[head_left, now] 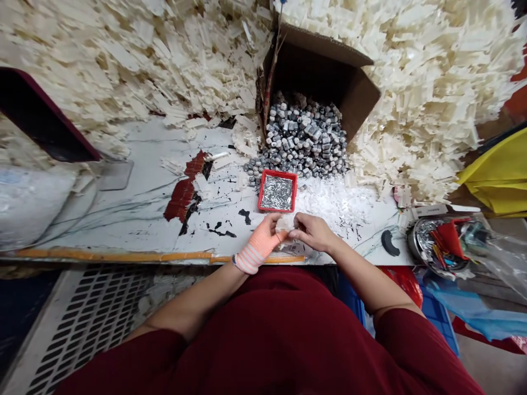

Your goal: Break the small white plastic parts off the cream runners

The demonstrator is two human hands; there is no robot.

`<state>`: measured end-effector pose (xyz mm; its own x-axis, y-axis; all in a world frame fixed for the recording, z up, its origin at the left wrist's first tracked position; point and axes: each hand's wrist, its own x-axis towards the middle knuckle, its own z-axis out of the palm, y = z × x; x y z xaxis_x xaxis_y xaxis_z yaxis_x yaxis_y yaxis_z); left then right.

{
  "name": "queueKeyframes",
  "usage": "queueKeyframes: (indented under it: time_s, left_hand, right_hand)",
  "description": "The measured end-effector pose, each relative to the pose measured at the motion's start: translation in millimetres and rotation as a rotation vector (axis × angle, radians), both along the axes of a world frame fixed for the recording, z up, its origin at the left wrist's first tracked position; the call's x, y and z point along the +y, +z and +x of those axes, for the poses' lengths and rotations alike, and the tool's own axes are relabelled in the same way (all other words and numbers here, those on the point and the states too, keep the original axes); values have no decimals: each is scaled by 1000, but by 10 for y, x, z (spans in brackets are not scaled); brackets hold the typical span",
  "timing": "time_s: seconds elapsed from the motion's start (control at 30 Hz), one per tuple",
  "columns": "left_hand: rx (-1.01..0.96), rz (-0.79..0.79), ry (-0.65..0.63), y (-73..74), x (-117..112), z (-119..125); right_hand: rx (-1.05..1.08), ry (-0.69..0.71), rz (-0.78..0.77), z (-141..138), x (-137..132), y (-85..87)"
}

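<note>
My left hand (261, 241), in an orange glove with a striped cuff, holds a small whitish plastic piece (285, 223) near the table's front edge. My bare right hand (313, 231) is closed in a pinch at the piece's right side, its fingertips close to the left thumb. Fingers partly cover the piece, so its exact kind is unclear. Just beyond the hands stands a red square tray (260, 198) filled with small shiny metal pins (277, 192). Small clear-white plastic bits (333, 200) lie spread to the right of the tray.
A cardboard box (362, 104) on its side spills grey-and-white cylindrical parts (307, 137). Cream plastic strips (185, 60) are heaped behind. A dark red-edged phone or tablet (45, 118) stands at left. A metal bowl (418, 241) of odds and ends and a black curved piece (389, 243) lie right.
</note>
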<state>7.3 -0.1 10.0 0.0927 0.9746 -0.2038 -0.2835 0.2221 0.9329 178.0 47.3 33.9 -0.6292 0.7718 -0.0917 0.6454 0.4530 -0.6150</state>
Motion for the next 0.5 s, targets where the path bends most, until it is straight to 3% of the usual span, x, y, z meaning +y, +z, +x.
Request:
queueKeyframes:
  time_s: [0.1,0.23,0.33,0.5]
  left_hand:
    - [-134,-42,87,-25,5,8]
    - [-246,-56,56,14,-3,5]
    - [-299,-34,42,36,-8,-11]
    - [-449,-17,-66,28,-34,-36]
  right_hand:
    - [-180,48,114,-36,-72,43]
    - [-215,50,203,-93,-163,19]
    - [-91,17,260,-87,-184,10]
    - [366,-85,439,-99,-184,115]
